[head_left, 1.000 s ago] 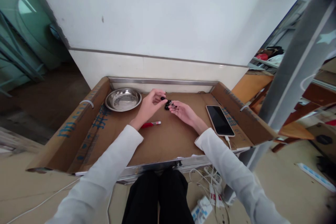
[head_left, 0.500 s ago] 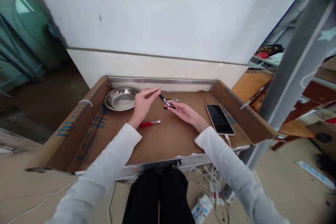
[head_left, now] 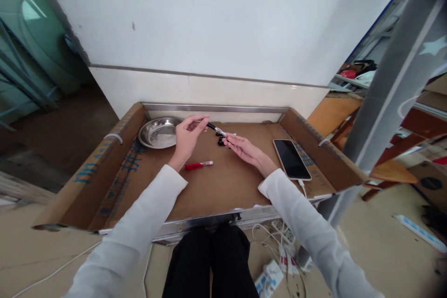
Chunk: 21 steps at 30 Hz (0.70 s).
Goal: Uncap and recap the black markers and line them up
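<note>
Black pen, aslant above the tabletop: the left hand's grip is closed on one end, the right hand's on the other. Small black items lie beneath; a red pen rests nearer the body.

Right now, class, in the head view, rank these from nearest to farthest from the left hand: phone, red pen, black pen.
1. Black pen: in the left hand.
2. Red pen: lying on the near side.
3. Phone: far right.

My remote feed shows a glossy, round silver metal bowl and, right of it, a smooth, slim black plastic-looking pen.
</note>
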Motion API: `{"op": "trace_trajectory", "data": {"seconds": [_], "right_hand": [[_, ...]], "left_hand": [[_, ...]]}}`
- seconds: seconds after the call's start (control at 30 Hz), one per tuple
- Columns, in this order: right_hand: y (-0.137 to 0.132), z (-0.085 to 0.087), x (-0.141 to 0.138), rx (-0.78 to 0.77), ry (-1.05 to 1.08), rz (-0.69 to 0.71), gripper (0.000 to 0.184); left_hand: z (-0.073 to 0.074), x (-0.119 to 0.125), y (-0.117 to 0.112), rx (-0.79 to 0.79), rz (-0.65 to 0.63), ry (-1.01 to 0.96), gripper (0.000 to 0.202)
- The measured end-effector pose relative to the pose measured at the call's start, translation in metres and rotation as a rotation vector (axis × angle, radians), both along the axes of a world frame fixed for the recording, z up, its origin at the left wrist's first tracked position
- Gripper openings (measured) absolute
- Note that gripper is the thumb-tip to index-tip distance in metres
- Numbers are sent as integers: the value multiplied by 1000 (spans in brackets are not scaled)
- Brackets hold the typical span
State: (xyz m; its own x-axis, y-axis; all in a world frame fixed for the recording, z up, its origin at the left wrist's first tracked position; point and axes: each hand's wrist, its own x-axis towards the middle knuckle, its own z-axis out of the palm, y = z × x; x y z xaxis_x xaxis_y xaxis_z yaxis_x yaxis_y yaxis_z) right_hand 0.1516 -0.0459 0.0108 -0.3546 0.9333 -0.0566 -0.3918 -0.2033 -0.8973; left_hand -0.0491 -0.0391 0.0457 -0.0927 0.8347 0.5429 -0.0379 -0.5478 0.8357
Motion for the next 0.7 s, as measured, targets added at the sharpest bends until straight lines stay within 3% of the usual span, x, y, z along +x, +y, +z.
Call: {"op": "trace_trajectory", "data": {"seconds": [0.1, 0.17, 0.3, 0.4, 0.47, 0.53, 0.7], "right_hand": [[0, 1, 4, 35, -21, -55, 23], [1, 1, 8, 92, -52, -171, 24], [5, -1, 19, 270, -171, -562, 27], [6, -2, 21, 395, -334, -689, 28], [3, -2, 20, 473, -443, -686, 26], [-4, -1, 18, 554, -547, -643, 22], [-28, -1, 16, 691, -689, -495, 17]], "left_hand": [[1, -2, 2, -12, 11, -21, 29], [0, -3, 2, -49, -33, -5, 29], [-9, 1, -2, -155, -434, 228, 28], [-19, 6, -7, -170, -662, 520, 23], [-23, 7, -8, -104, -653, 695, 20], [-25, 8, -7, -10, -568, 822, 19], [-26, 8, -2, 183, -469, 967, 21]]}}
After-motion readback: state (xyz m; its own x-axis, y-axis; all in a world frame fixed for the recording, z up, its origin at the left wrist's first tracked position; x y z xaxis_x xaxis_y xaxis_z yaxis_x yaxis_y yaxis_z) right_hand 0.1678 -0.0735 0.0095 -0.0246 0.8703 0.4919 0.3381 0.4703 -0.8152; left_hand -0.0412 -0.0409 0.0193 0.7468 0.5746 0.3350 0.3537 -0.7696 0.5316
